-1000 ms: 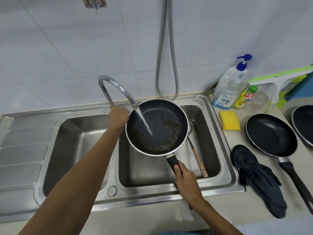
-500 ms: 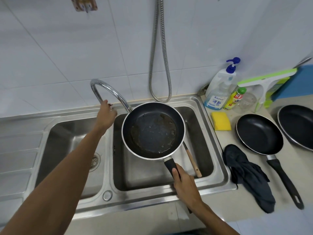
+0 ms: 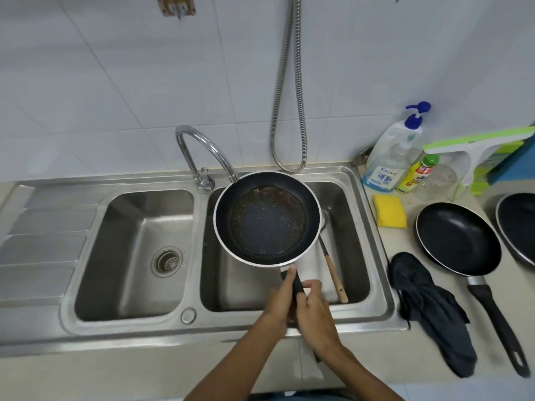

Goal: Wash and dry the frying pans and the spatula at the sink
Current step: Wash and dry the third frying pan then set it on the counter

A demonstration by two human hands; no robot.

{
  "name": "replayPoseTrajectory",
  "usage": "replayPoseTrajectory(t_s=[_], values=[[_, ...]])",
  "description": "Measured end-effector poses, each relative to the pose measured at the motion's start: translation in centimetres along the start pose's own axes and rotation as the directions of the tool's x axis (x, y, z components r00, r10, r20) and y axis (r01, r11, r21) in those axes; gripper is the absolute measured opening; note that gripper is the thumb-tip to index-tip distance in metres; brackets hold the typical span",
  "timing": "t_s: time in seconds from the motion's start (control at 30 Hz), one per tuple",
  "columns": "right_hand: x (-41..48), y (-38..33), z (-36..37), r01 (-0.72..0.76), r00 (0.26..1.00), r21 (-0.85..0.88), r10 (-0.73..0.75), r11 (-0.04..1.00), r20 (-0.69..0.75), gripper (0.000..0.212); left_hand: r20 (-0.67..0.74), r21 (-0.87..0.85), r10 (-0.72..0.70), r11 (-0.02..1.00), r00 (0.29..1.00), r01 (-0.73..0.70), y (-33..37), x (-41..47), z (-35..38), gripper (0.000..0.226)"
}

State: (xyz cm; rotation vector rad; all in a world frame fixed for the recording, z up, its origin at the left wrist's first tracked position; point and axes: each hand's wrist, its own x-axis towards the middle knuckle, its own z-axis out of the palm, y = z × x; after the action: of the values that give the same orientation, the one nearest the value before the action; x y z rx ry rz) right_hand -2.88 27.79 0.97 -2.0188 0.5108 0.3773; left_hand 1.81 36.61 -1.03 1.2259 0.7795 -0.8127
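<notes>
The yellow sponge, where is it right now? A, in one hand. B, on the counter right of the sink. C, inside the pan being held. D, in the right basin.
B: the yellow sponge lies on the counter just right of the sink, in front of the soap bottle.

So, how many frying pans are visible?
3: dirty frying pan held over the right basin; second frying pan on the counter; third frying pan, cut off at right edge.
</notes>
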Motion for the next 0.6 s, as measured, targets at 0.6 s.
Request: replayPoseTrajectory(t_s=[0.6], values=[[14.2, -1.2, -19.7, 0.135, 0.931, -0.631, -0.315, 0.764, -0.183, 0.026, -0.286, -0.083, 0.192, 0.971, 0.939, -0.224, -1.2, -0.2, 5.9, 0.053]])
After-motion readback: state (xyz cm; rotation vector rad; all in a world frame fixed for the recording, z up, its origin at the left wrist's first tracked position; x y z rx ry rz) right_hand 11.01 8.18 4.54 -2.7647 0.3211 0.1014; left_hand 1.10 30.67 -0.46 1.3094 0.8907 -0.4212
